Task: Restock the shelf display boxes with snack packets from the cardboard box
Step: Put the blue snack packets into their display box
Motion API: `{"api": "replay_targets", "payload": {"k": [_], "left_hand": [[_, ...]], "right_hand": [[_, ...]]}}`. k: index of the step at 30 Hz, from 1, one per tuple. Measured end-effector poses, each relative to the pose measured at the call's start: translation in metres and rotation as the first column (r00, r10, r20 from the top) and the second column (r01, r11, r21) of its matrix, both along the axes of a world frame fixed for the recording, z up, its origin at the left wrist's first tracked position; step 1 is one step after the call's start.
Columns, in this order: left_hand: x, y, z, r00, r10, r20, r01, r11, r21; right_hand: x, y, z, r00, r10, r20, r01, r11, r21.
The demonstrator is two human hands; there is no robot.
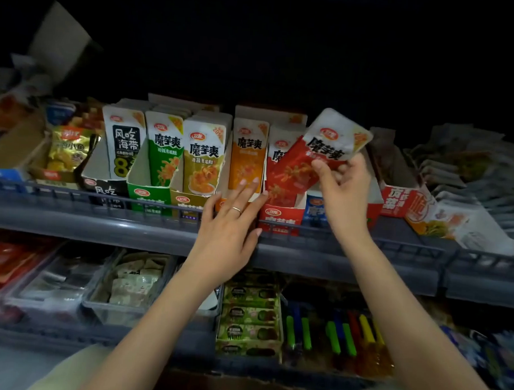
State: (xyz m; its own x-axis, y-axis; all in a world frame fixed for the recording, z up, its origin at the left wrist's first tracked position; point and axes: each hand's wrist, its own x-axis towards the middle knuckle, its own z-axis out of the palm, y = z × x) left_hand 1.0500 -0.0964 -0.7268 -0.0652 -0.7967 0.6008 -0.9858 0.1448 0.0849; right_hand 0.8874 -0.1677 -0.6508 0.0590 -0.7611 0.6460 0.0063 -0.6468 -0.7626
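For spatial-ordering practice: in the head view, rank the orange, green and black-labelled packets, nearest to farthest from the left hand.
1. Orange packet, at the left hand fingertips.
2. Green packet, further left.
3. Black-labelled packet, leftmost of these.

White-topped packets: red, orange, olive, green; grey shelf rail

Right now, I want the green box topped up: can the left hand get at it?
Probably yes: the left hand is empty at the orange packets, and nothing blocks the way to the green box.
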Motion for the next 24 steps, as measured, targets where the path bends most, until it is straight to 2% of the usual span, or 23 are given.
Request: {"api": "replay_targets", "payload": {"k": [2,5,8,10,12,16,19,24], "left_hand": [[-0.001,-0.003,0.000,1.000,-0.002,0.002,0.002,1.000,-0.011],[-0.003,-0.006,-0.001,1.000,-0.002,0.012,0.002,1.000,-0.030],[-0.003,-0.006,0.000,1.000,-0.006,-0.012,0.005,0.999,-0.045],[-0.004,-0.006,0.000,0.999,-0.011,-0.036,0.009,0.999,-0.050],[-0.006,-0.005,-0.001,0.999,-0.010,-0.046,0.008,0.999,-0.049],[-0.008,-0.005,-0.002,0.999,0.006,-0.053,-0.008,0.999,-0.045],[-0.009,-0.005,-0.002,0.998,0.015,-0.058,-0.017,0.999,-0.040],[-0.010,-0.004,-0.002,0.999,0.024,-0.044,-0.026,0.999,-0.041]], "right_hand": [[0.005,-0.012,-0.004,0.989,0.017,-0.146,-0.011,0.999,0.041],[0.014,-0.022,-0.014,0.914,-0.021,-0.406,0.056,0.996,0.075],[0.024,-0.022,-0.023,0.870,-0.133,-0.475,0.154,0.988,0.006],[0.028,-0.023,-0.025,0.796,-0.228,-0.561,0.225,0.971,-0.076],[0.027,-0.025,-0.023,0.791,-0.265,-0.551,0.269,0.960,-0.076],[0.028,-0.028,-0.022,0.854,-0.334,-0.399,0.337,0.939,-0.065],[0.032,-0.031,-0.025,0.832,-0.375,-0.408,0.355,0.926,-0.128],[0.035,-0.028,-0.022,0.801,-0.455,-0.389,0.444,0.887,-0.124]]}}
